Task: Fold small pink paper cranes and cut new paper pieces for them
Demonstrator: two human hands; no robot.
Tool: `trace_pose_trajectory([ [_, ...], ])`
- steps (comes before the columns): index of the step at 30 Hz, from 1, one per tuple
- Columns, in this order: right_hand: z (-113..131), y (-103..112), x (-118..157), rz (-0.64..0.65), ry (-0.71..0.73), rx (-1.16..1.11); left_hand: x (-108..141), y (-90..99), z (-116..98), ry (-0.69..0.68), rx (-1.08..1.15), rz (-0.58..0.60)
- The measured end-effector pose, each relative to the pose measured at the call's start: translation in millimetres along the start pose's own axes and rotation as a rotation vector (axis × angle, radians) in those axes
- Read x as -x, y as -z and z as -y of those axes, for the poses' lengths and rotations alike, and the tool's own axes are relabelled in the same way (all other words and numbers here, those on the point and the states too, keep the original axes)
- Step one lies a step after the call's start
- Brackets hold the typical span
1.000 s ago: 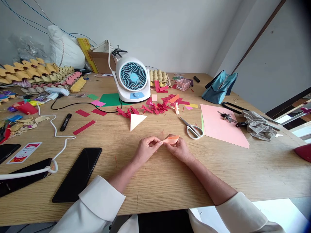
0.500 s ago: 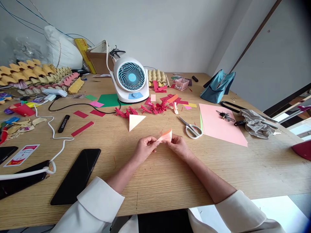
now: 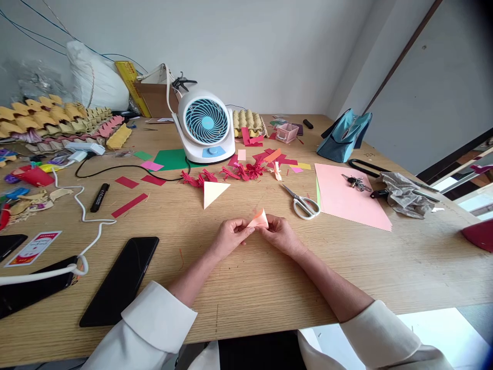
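Peach paper (image 3: 261,220), scissors (image 3: 297,198) nearby, fan (image 3: 208,123) beyond

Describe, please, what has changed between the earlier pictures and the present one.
The orange paper has changed shape: its long loop, which first stretched toward the right hand, is now shorter, with its wide end turned upward. Nothing was taken hold of or let go; the left hand and right hand both still hold it. The scissors, cream triangle and pink sheet stayed in place.
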State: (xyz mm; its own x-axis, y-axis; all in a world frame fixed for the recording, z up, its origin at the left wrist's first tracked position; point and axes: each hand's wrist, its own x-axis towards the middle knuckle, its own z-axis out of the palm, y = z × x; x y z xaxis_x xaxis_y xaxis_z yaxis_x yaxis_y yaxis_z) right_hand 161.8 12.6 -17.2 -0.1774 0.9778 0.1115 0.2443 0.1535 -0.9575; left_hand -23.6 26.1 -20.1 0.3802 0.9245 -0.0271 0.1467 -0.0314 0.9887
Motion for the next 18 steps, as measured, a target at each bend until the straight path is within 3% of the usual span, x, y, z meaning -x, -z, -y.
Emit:
trace_pose_trajectory([
  [8, 2.1, -1.5, -2.7, -0.031, -0.04, -0.193, -2.3, -1.4, 2.2, -0.003, 0.094, -0.12],
  [18, 0.8, -1.5, -0.7, -0.068, -0.032, -0.292, -3.8, 0.2, 5.4, -0.081, 0.052, -0.111],
])
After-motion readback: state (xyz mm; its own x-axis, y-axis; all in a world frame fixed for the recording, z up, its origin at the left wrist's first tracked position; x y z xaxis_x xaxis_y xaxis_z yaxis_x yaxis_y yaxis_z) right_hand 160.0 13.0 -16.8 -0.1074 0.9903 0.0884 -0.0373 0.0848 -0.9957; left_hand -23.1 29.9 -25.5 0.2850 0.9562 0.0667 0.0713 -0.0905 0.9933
